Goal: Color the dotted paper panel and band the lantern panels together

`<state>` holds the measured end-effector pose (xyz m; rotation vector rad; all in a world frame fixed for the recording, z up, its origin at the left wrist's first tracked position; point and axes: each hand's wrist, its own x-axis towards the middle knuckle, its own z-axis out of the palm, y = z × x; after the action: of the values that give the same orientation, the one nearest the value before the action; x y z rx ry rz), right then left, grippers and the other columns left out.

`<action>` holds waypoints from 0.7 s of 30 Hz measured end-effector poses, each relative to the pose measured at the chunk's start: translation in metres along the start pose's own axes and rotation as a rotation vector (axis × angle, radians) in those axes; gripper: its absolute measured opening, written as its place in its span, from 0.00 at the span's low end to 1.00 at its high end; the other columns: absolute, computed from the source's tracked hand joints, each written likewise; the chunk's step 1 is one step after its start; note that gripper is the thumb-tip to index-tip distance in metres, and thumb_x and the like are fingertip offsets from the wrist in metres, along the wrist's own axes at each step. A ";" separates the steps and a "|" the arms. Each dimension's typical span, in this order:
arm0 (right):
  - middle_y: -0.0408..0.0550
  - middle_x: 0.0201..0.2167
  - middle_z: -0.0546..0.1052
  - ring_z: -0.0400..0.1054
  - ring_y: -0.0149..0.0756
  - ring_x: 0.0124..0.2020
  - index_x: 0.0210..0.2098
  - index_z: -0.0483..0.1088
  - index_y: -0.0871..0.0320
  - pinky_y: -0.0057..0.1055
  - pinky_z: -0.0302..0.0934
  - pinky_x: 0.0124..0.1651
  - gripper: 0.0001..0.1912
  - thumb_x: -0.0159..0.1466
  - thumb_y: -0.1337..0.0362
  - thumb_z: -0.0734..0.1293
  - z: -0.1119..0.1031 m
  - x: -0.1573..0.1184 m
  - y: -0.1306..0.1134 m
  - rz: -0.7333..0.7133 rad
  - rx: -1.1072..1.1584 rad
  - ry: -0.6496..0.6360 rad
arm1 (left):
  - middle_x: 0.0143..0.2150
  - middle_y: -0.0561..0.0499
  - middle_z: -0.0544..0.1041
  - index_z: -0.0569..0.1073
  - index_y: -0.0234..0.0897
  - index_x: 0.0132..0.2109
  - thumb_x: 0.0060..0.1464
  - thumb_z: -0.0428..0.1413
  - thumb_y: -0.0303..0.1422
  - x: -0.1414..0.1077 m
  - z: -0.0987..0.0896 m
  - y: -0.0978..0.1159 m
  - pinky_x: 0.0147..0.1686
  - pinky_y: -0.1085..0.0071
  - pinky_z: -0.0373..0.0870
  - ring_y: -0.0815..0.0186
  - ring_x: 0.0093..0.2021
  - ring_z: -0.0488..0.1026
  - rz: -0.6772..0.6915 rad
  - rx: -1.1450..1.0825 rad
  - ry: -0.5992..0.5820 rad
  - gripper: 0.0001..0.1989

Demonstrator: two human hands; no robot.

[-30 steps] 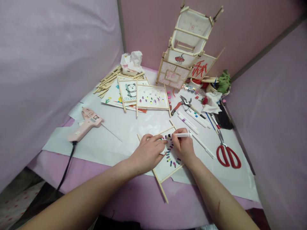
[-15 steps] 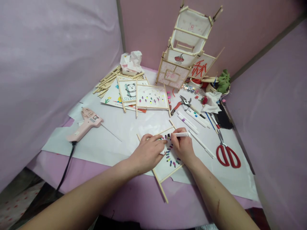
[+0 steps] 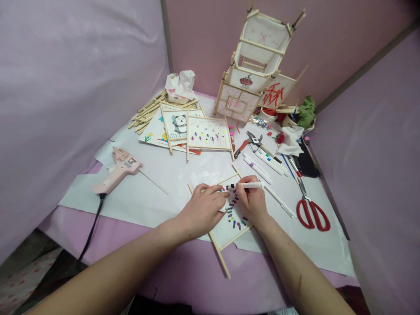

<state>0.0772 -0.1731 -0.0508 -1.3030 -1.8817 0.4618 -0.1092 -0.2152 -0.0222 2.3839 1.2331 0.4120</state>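
My right hand (image 3: 253,197) is closed around a white marker (image 3: 251,185), its dark tip pointing left and down at a stick-framed white panel (image 3: 219,234). Rows of small coloured dabs in purple, teal, yellow and pink run across this panel, partly covered by my hands. My left hand (image 3: 205,208) rests on the panel's left part, its fingers reaching towards the marker tip. A small white stub (image 3: 223,209) shows below those fingers; what it belongs to is hidden.
At left lies a pink glue gun (image 3: 118,170) with its cord. Red-handled scissors (image 3: 312,210), pruning shears (image 3: 251,142) and several markers (image 3: 257,168) lie right. Behind stand a stick-and-paper tower (image 3: 238,103), framed drawings (image 3: 210,133), a stick pile (image 3: 147,111) and a potted plant (image 3: 306,111).
The marker and my right hand have shifted very slightly to the right. My left hand stays in place on the panel, and the view has moved a touch.
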 end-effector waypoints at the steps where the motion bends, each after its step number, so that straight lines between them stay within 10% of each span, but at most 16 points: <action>1: 0.41 0.28 0.68 0.62 0.30 0.24 0.34 0.62 0.55 0.28 0.57 0.28 0.06 0.66 0.61 0.61 0.000 0.000 0.000 -0.010 0.003 0.021 | 0.57 0.52 0.73 0.71 0.37 0.37 0.60 0.49 0.30 0.000 0.000 0.000 0.56 0.54 0.49 0.59 0.64 0.58 -0.001 -0.001 -0.003 0.06; 21: 0.40 0.25 0.67 0.63 0.31 0.24 0.33 0.61 0.55 0.28 0.56 0.29 0.06 0.65 0.60 0.61 0.000 0.001 0.001 0.013 -0.003 -0.053 | 0.54 0.51 0.74 0.70 0.37 0.36 0.60 0.49 0.29 0.000 0.000 0.000 0.56 0.54 0.51 0.58 0.63 0.59 0.012 0.014 0.019 0.06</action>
<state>0.0771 -0.1718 -0.0511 -1.3169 -1.9190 0.5050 -0.1087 -0.2154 -0.0225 2.4055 1.2348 0.4318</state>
